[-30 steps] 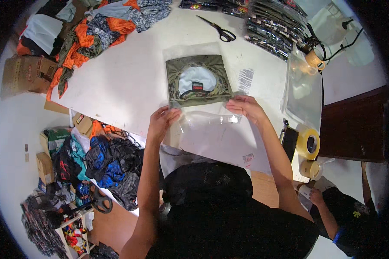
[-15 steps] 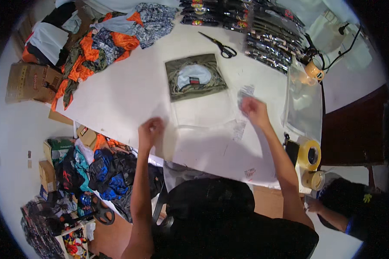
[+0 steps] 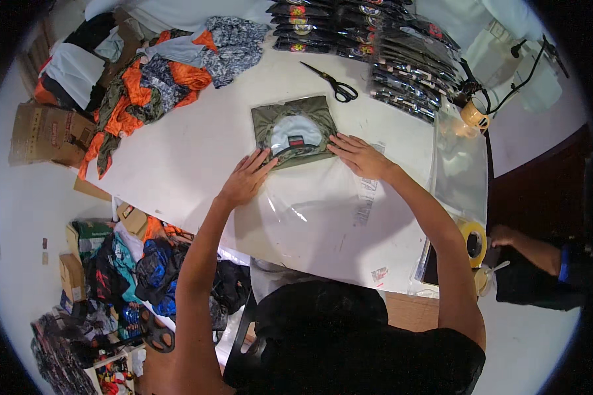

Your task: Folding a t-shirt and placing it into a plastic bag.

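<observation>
A folded olive-green camouflage shirt [image 3: 316,110] with a pale collar opening and a dark red label lies in a clear plastic bag [image 3: 286,197] on the white table. The bag's loose part spreads toward me, glossy and creased. My left hand [image 3: 247,176] rests flat with fingers stretched, its fingertips on the near left corner of the shirt. My right hand [image 3: 359,157] lies flat at the near right corner, fingers out and together. Neither hand grasps anything.
Black scissors [image 3: 335,83] lie beyond the shirt. Packed garments [image 3: 402,62] are stacked at the far right, loose clothes [image 3: 178,72] at the far left. Tape [image 3: 473,243] and a cup [image 3: 484,280] sit at the right edge, beside a co-worker's arm [image 3: 534,250].
Both hands have moved inward and away from me, from beside the bag onto the shirt's near corners. Their fingers have flattened. The shirt sits slightly nearer. The co-worker's arm has moved up.
</observation>
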